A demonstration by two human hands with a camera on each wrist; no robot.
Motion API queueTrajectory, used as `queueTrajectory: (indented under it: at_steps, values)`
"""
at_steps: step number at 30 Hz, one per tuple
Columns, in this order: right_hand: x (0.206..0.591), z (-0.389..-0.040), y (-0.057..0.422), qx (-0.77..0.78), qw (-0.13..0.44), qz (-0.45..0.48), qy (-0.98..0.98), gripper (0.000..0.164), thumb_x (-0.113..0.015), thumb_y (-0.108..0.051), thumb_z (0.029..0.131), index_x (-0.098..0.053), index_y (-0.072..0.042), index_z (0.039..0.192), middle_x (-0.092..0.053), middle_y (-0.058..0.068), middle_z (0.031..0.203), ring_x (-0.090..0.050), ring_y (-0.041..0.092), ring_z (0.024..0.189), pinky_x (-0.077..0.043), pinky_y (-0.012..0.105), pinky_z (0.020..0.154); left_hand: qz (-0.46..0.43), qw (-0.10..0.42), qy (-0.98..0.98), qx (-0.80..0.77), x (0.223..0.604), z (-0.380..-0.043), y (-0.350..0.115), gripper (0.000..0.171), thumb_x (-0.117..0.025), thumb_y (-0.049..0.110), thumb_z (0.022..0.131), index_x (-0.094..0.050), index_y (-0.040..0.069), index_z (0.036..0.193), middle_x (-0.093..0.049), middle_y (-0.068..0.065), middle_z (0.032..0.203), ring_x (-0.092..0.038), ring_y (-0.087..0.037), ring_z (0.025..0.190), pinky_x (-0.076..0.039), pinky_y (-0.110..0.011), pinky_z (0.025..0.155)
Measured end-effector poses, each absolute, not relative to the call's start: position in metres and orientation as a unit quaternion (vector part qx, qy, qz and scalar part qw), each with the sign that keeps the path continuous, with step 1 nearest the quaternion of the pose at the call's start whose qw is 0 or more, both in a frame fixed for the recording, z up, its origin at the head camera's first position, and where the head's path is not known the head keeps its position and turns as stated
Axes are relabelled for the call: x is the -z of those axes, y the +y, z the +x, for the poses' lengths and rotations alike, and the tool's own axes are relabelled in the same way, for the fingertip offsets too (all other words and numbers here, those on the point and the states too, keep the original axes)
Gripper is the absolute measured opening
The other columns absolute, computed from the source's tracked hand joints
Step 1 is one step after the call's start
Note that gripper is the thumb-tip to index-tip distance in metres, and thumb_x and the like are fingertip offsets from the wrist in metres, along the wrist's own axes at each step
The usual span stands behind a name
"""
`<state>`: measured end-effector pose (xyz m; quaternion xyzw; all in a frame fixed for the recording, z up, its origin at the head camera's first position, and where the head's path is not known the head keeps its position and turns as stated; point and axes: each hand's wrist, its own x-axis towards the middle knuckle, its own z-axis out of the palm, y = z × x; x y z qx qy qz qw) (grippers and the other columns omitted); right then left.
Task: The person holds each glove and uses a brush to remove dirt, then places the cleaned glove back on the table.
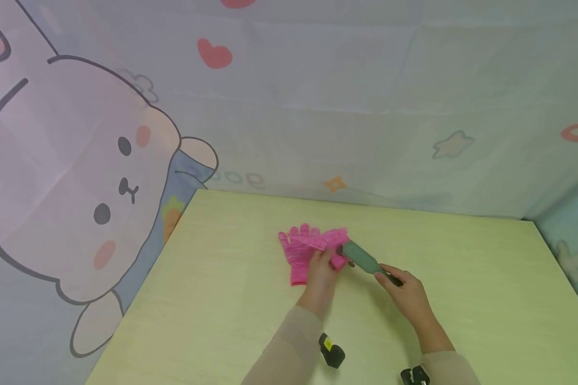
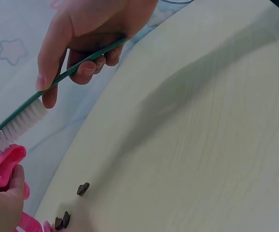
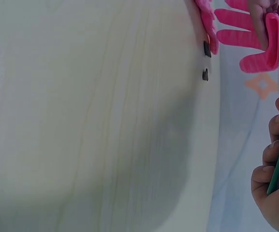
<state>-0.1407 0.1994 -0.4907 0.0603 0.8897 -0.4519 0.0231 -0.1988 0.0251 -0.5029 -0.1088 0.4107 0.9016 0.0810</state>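
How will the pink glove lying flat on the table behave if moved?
The flat glove looks like thin fabric, so it should flop and probably weigh little. Spread on the table, it seems unlikely to roll.

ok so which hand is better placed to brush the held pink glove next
The right hand, I'd say: it grips the green brush, whose bristles are right by the pink glove. The left hand is holding that glove, so it seems better suited to steadying it.
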Motion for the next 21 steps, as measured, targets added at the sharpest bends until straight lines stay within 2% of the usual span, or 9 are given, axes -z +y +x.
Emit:
queueTrajectory:
  at_steps: [3, 7, 10, 16, 21]
  values:
    - [0.4897, -0.1408, 0.1991, 0.447, 0.019, 0.064, 0.892, 0.055, -0.055, -0.044, 0.09, -0.054, -0.006, 0.128, -0.054, 0.022, 0.114, -0.052, 0.031, 0.099, -0.046, 0.044, 0.082, -0.111, 0.087, 0.406, -0.903, 0.5037, -0.1988, 0.0245, 0.036, -0.038, 0.01, 0.099, -0.038, -0.006, 0.131, -0.044, -0.019, 0.133, -0.042, -0.03, 0.125, -0.039, -0.034, 0.1]
    - [0.4887, -0.1445, 0.1965, 0.447, 0.009, 0.056, 0.893, 0.053, -0.056, -0.045, 0.089, -0.056, -0.007, 0.127, -0.056, 0.017, 0.107, -0.05, 0.025, 0.089, -0.045, 0.034, 0.074, -0.093, 0.102, 0.431, -0.892, 0.5059, -0.1979, 0.026, 0.033, -0.042, 0.012, 0.098, -0.046, -0.003, 0.127, -0.054, -0.014, 0.123, -0.052, -0.025, 0.115, -0.042, -0.034, 0.097]
    - [0.4894, -0.1472, 0.1949, 0.447, 0.006, 0.051, 0.893, 0.053, -0.056, -0.046, 0.089, -0.057, -0.008, 0.126, -0.057, 0.017, 0.106, -0.049, 0.024, 0.088, -0.044, 0.033, 0.073, -0.085, 0.112, 0.44, -0.887, 0.5059, -0.1972, 0.0277, 0.032, -0.043, 0.013, 0.098, -0.051, 0.001, 0.126, -0.059, -0.012, 0.118, -0.055, -0.022, 0.11, -0.044, -0.033, 0.095]
    - [0.4926, -0.1445, 0.1959, 0.437, 0.018, 0.057, 0.897, 0.054, -0.057, -0.044, 0.089, -0.056, -0.006, 0.127, -0.056, 0.019, 0.109, -0.051, 0.025, 0.091, -0.046, 0.036, 0.076, -0.111, 0.098, 0.411, -0.899, 0.5039, -0.1977, 0.0251, 0.03, -0.037, 0.01, 0.099, -0.042, -0.006, 0.124, -0.049, -0.02, 0.126, -0.045, -0.031, 0.122, -0.04, -0.034, 0.099]
    - [0.4931, -0.1439, 0.1969, 0.436, 0.019, 0.055, 0.898, 0.055, -0.056, -0.046, 0.089, -0.056, -0.006, 0.127, -0.056, 0.019, 0.109, -0.052, 0.026, 0.093, -0.046, 0.038, 0.078, -0.121, 0.098, 0.397, -0.905, 0.503, -0.1993, 0.0233, 0.035, -0.036, 0.009, 0.099, -0.037, -0.008, 0.13, -0.043, -0.023, 0.133, -0.04, -0.032, 0.126, -0.038, -0.034, 0.101]
